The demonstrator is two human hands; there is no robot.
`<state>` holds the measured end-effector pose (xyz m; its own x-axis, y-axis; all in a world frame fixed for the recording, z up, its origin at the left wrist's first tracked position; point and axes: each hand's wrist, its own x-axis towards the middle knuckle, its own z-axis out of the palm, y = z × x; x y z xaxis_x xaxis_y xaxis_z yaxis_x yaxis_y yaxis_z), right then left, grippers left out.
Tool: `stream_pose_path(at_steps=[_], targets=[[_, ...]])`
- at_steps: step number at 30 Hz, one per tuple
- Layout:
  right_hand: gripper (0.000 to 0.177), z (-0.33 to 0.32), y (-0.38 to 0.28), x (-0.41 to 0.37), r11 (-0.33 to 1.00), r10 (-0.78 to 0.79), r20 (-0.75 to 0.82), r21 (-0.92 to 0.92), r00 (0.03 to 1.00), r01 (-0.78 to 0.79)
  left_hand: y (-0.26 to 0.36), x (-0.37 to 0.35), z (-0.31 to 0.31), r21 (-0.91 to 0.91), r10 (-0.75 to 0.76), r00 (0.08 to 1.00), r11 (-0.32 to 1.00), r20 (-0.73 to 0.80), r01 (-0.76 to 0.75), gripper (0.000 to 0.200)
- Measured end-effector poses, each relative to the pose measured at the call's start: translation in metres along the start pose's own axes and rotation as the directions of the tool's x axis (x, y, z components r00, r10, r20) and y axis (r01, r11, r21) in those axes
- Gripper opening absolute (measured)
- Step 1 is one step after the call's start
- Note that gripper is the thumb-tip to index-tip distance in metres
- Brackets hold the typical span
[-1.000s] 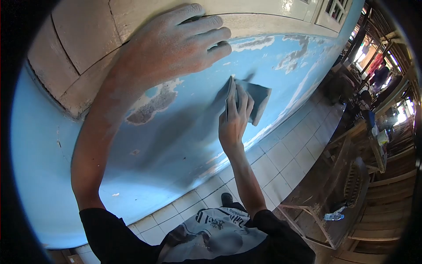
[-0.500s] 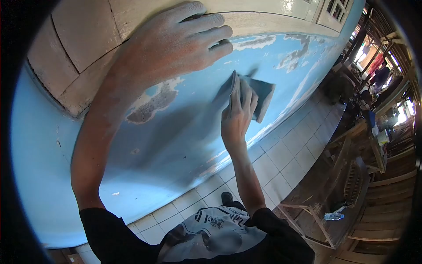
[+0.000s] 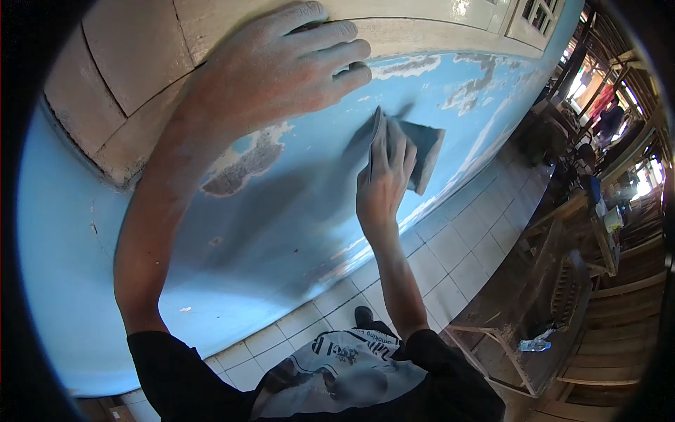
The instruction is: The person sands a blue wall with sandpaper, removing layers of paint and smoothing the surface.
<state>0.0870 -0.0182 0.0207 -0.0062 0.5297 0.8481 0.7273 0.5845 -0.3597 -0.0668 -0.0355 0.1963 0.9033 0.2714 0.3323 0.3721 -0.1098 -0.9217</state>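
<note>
My right hand (image 3: 385,172) is closed on a folded grey sheet of sandpaper (image 3: 426,156) against the blue wall (image 3: 267,239). One flap of the sheet sticks out to the right of my fingers, and another edge shows on their left. Higher up, my dust-covered left hand (image 3: 299,67) lies open against the cream wooden frame (image 3: 401,34), its fingers stretched out and holding nothing. Just below my left forearm is a bare grey patch (image 3: 246,169) where paint has come off. More peeled paint (image 3: 471,88) shows to the upper right.
White floor tiles (image 3: 450,260) run along the foot of the wall. To the right stand a wooden bench (image 3: 517,337) and a plastic bottle (image 3: 534,345). Farther back, a person (image 3: 608,119) is near hanging cloth. A small paned window (image 3: 540,15) is at top right.
My right hand and the sandpaper have shifted slightly up and right along the wall. My left hand stays in place on the frame.
</note>
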Motion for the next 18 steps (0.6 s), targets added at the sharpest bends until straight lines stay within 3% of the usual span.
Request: stream_pose_path(at_steps=[4,9,11,16,18], targets=[[0.058,0.006,-0.001,-0.013,0.998,-0.042,0.010,-0.042,0.999,0.042,-0.002,-0.001,0.003,0.008,-0.008,0.998,1.000,-0.056,0.008,0.023],[0.056,0.003,-0.004,-0.003,0.998,-0.027,-0.037,-0.060,0.999,0.025,0.000,0.001,0.001,0.032,-0.007,1.000,0.999,-0.003,0.007,0.023],[0.058,0.004,-0.004,-0.013,0.996,-0.056,0.020,-0.072,0.998,0.058,-0.001,-0.001,0.003,0.032,-0.007,1.000,0.999,-0.017,0.007,0.024],[0.060,0.003,-0.007,-0.007,0.995,-0.050,-0.008,-0.081,0.999,0.049,-0.001,-0.002,0.006,0.022,-0.012,0.999,1.000,-0.035,0.013,0.024],[0.053,0.007,-0.006,-0.016,0.990,-0.097,0.040,-0.102,0.995,0.100,-0.001,-0.002,0.005,0.024,-0.013,0.998,1.000,-0.058,0.015,0.023]])
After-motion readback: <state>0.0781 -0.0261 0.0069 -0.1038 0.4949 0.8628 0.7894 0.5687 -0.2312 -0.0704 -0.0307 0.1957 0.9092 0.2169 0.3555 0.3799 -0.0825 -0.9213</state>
